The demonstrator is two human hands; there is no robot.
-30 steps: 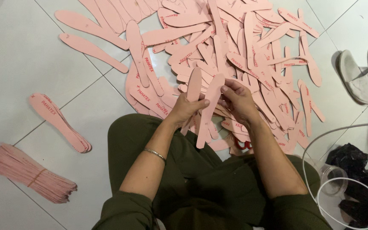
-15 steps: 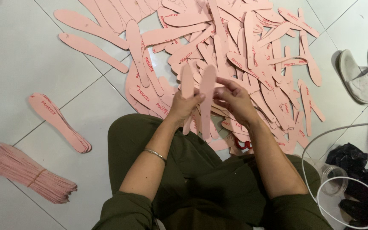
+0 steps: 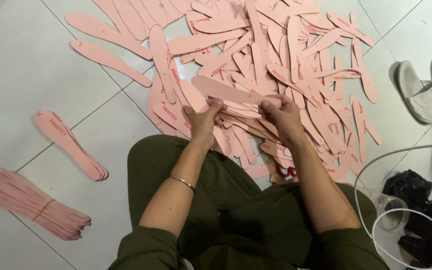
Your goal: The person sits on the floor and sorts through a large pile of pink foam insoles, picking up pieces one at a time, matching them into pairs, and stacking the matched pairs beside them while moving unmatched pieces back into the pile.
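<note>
A flat pink board insole (image 3: 231, 91), upright earlier, is now held level, gripped by left hand (image 3: 205, 117) and right hand (image 3: 282, 114).

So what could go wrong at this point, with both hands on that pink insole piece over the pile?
1. The pink insole piece is held only at its ends by the left hand and right hand; being thin, it may bend or slip.
2. The loose pile overlaps untidily, so a dropped piece could get lost in it.
3. The white cable loops beside the right arm and might snag.
</note>
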